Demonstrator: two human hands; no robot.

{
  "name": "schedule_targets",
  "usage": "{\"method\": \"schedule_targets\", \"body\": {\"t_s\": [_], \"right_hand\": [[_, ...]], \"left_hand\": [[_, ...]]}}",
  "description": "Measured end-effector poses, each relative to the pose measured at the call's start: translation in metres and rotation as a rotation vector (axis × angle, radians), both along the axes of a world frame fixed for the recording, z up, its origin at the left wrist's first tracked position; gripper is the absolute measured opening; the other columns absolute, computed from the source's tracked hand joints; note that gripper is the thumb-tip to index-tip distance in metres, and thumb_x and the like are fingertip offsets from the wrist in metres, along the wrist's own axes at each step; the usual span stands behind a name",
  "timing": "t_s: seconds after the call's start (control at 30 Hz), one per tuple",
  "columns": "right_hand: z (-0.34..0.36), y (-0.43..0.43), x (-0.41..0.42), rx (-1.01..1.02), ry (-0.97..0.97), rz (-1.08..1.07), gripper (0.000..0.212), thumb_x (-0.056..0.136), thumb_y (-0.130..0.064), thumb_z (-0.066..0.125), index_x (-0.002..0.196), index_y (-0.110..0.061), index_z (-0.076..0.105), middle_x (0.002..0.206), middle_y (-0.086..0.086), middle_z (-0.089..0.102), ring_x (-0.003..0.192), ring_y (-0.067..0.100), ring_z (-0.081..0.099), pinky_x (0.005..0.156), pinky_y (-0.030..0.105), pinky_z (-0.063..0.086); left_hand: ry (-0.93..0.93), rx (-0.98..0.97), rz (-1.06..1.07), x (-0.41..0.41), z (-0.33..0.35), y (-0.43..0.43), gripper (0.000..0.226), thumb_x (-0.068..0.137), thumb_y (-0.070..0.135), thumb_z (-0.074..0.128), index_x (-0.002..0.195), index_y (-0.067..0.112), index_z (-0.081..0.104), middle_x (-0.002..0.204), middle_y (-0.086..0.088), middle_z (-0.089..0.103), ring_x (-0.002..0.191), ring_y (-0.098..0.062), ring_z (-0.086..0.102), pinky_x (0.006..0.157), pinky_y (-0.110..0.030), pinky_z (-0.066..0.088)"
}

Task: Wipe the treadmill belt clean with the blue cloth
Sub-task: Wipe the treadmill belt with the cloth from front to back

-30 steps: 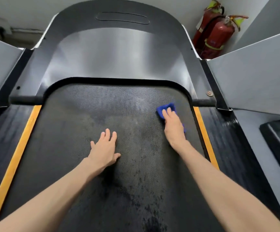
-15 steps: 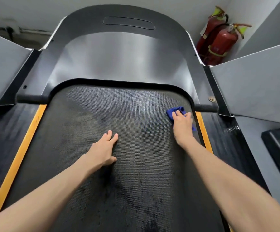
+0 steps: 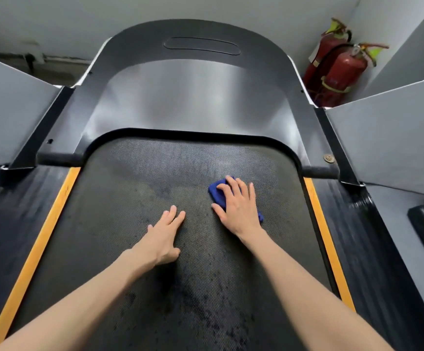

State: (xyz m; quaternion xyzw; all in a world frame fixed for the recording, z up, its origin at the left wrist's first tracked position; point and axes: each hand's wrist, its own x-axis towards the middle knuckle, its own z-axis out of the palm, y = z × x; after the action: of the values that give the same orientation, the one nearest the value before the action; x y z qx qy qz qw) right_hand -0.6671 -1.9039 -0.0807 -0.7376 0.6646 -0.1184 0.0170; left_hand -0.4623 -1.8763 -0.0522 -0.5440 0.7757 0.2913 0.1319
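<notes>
The dark textured treadmill belt (image 3: 135, 198) fills the middle of the view, with dark blotches on its near part. My right hand (image 3: 238, 206) lies flat with spread fingers on the blue cloth (image 3: 216, 192), pressing it onto the belt right of centre. Only the cloth's left edge and a small corner by my wrist show. My left hand (image 3: 164, 236) rests flat on the belt just left of the right hand, fingers straight and together, holding nothing.
Orange strips (image 3: 43, 234) and black side rails (image 3: 373, 249) border the belt. The black motor cover (image 3: 193, 102) rises at the far end. Grey panels stand on both sides. Two red fire extinguishers (image 3: 340, 74) stand in the far right corner.
My right hand has slid the cloth left from the belt's right edge toward the middle. The left hand has stayed in place on the belt.
</notes>
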Motion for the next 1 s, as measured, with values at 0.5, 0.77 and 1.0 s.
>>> {"method": "schedule_targets", "body": {"t_s": [0.5, 0.77, 1.0], "right_hand": [[-0.022, -0.026, -0.104, 0.012, -0.117, -0.262, 0.046, 0.090, 0.000, 0.031, 0.134, -0.002, 0.044, 0.144, 0.017, 0.039, 0.136, 0.036, 0.030, 0.114, 0.036, 0.020], [-0.016, -0.020, 0.001, 0.080, -0.192, 0.236, 0.045, 0.087, -0.001, 0.040, 0.131, -0.001, 0.048, 0.140, 0.017, 0.044, 0.133, 0.031, 0.033, 0.112, 0.033, 0.018], [-0.019, -0.042, -0.004, -0.081, -0.301, -0.442, 0.049, 0.082, 0.014, 0.041, 0.130, 0.004, 0.047, 0.141, 0.021, 0.042, 0.135, 0.040, 0.029, 0.113, 0.043, 0.024]], "left_hand": [[0.034, -0.026, -0.012, 0.006, 0.002, -0.008, 0.086, 0.080, 0.008, 0.052, 0.150, 0.022, 0.004, 0.157, -0.004, -0.007, 0.145, -0.020, 0.003, 0.116, -0.031, 0.014], [-0.010, -0.004, -0.072, 0.021, 0.012, -0.016, 0.077, 0.084, 0.010, 0.049, 0.150, 0.017, 0.010, 0.157, -0.004, -0.009, 0.145, -0.020, 0.011, 0.116, -0.030, 0.019], [-0.211, -0.109, 0.053, 0.051, 0.014, -0.010, 0.073, 0.086, 0.019, 0.049, 0.146, 0.041, 0.013, 0.157, -0.006, -0.005, 0.141, -0.028, 0.015, 0.105, -0.043, 0.034]]}}
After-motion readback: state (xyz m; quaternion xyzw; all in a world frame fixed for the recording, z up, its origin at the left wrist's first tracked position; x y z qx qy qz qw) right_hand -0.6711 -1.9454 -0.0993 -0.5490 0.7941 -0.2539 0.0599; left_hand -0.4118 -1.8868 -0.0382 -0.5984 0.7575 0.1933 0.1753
